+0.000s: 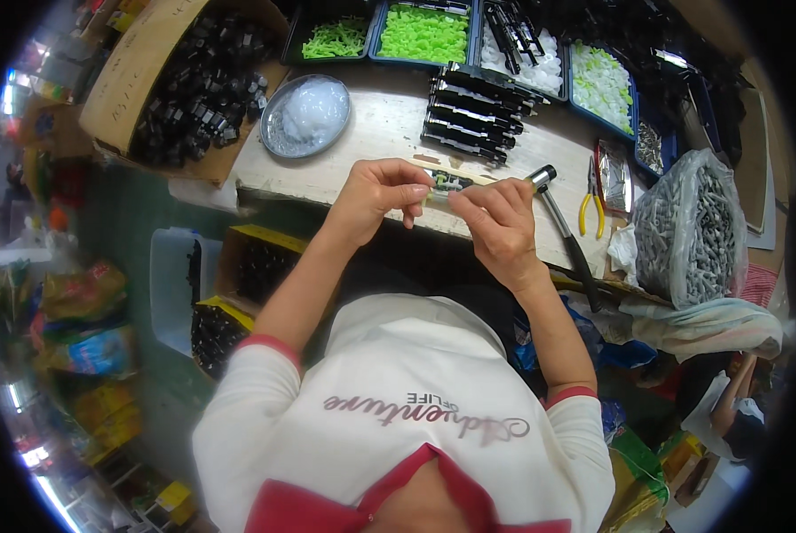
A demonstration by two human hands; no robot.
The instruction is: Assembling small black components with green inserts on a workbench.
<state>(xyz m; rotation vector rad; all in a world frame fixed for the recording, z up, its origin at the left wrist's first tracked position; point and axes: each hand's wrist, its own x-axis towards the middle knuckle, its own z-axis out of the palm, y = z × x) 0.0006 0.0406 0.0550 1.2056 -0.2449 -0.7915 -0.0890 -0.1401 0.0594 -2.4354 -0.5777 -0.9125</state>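
Above the workbench's front edge, my left hand (378, 197) and my right hand (502, 224) meet at a small black part with light green pieces (449, 181). The left thumb and forefinger pinch its left end. At its other end the right thumb and fingers close on it. My fingers cover some of the part, and its exact kind is too small to tell. Just beyond the hands lies a row of long black assemblies (471, 117) with silvery pieces. A hammer (559, 218) rests right of my right hand, its handle past the bench edge.
Yellow-handled pliers (592, 206) lie right of the hammer. A bag of grey parts (695, 231) stands at the right. A bowl (269, 133) of whitish gel and a carton (114, 98) of black pieces are at the left. Bins of green pieces (423, 35) line the back.
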